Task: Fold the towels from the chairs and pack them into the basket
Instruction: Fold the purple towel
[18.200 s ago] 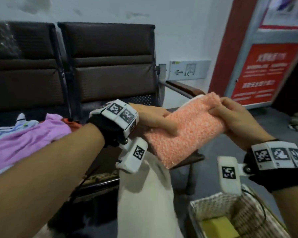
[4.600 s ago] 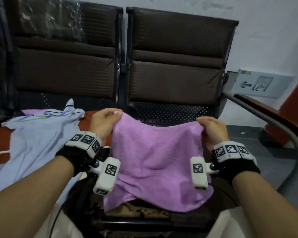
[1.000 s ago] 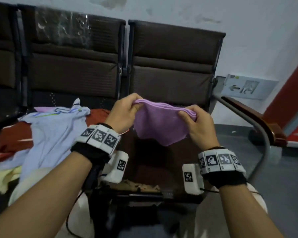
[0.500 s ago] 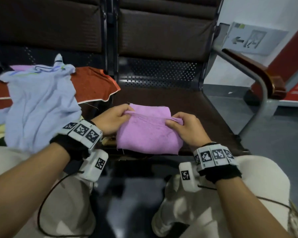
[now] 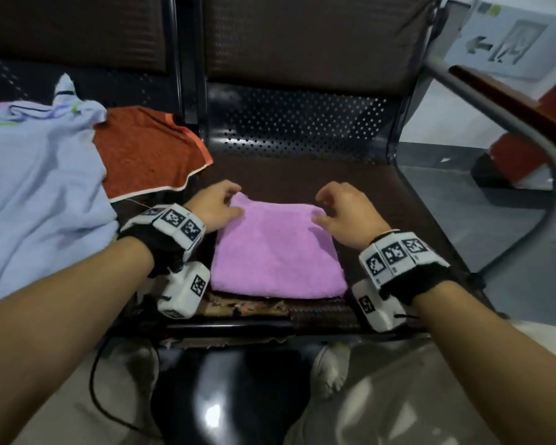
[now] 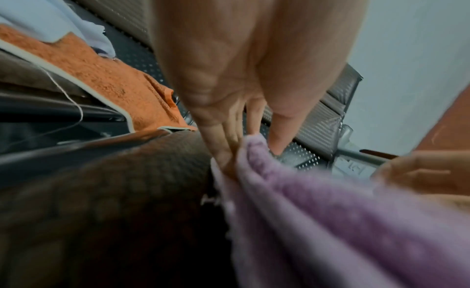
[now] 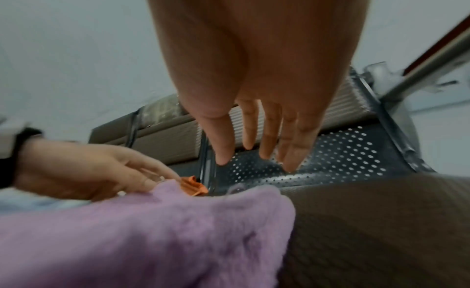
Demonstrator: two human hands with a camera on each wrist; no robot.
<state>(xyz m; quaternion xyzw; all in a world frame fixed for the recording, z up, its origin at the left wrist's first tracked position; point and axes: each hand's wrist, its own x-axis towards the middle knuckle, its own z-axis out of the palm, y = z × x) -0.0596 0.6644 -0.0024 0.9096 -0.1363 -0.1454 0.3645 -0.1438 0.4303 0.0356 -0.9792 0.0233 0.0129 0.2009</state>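
A purple towel (image 5: 276,252) lies folded into a rough square on the dark chair seat (image 5: 302,168). My left hand (image 5: 235,200) is at its far left corner, where the fingers and thumb pinch the slightly raised corner (image 6: 251,143). My right hand (image 5: 328,203) hovers just above the far right corner with its fingers (image 7: 264,143) spread and loose, holding nothing. In the right wrist view the purple towel (image 7: 152,232) fills the foreground, with the left hand (image 7: 76,171) at its corner. The basket is out of view.
An orange towel (image 5: 142,155) and a light blue cloth (image 5: 39,194) lie spread on the seat to the left. A grey metal armrest with a wooden top (image 5: 527,123) bounds the seat on the right. My knees sit below the seat's front edge.
The purple towel has been laid flat on the seat. My right hand has let go of its corner and lifted slightly. The camera has dipped closer.
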